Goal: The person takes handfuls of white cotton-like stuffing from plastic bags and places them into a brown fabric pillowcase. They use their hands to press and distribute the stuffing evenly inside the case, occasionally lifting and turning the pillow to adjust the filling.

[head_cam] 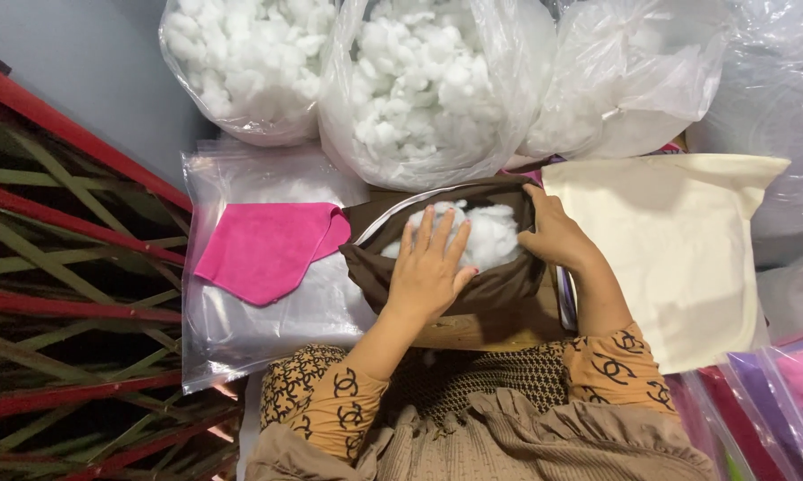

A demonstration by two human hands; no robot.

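Pressing: left hand (428,267) is flattening white stuffing (486,233) in brown cover (437,285), fingers spread.
Gripping: right hand (555,233) is pinching cover rim.
Risk: stuffing may be spilling over rim if released.

— From my remote feed: what colours?

— I see a dark brown cushion cover (437,281) with white stuffing (486,236); a bright pink cloth (263,249) on clear plastic; a cream cover (687,249).

— Patterns?

— Orange sleeves (339,410) with black interlocking motifs, a beige ribbed garment (508,441). Red and green slats (63,232) at my left.
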